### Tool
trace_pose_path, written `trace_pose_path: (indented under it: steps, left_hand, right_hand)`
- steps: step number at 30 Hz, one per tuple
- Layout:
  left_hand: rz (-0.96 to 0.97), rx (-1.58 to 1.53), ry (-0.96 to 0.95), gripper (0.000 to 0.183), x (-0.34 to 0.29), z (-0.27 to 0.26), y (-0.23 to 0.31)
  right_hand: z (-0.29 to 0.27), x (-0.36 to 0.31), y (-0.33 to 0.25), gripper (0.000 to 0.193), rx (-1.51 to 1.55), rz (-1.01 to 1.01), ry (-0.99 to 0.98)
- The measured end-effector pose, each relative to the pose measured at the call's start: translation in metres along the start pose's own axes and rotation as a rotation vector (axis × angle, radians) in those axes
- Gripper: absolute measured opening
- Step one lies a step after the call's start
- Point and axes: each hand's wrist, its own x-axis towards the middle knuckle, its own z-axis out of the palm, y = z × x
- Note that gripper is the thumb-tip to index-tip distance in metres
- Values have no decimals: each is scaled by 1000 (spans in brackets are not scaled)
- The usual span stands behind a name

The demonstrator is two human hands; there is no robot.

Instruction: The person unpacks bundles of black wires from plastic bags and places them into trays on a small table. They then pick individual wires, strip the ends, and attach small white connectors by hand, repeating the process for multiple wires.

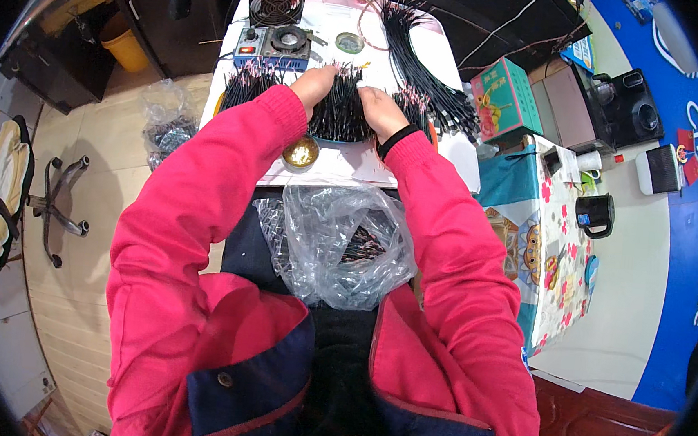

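Note:
Both my hands are at a dense bundle of short black wires [339,111] with pinkish tips, standing upright on the white table [451,170]. My left hand [316,87] is against the left side of the bundle and my right hand [382,111] against its right side. Their fingers curl in around the wires and are partly hidden. More black wires [249,85] stand to the left of my left hand, and a smaller clump [412,104] is just beyond my right. A small round tin of yellowish material [301,152] sits below the bundle.
Behind my hands are a blue soldering pot [274,46], a small fan [276,4] and a round glass dish [349,42]. Long black cables [426,68] drape at the back right. A clear plastic bag [339,242] with wires lies on my lap. A green box [512,101] stands right.

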Motion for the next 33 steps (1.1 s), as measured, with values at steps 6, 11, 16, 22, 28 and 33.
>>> trace_pose_path:
  steps: [6,11,16,22,28,33]
  left_hand:
    - [69,99,60,32,-7,6,5]
    - [507,488,-23,42,-74,9,1]
    - [888,1217,-531,94,-213,-8,-46]
    - [744,1467,-615,126,-238,-10,-109]
    - [1027,1379,-506,31,-245,-9,-126]
    - [934,982,-259,13,-314,-59,-94]
  right_hand:
    - [1,-13,-17,44,-40,-60,17]
    - [-40,-72,-60,44,-240,-458,24]
    - [-104,-212,-87,81,-470,-614,-330]
    - [-35,-296,-27,103,-844,-267,-382]
    - [-11,-301,-54,19,-233,-741,-286]
    - [2,-301,-125,37,0,-890,-336]
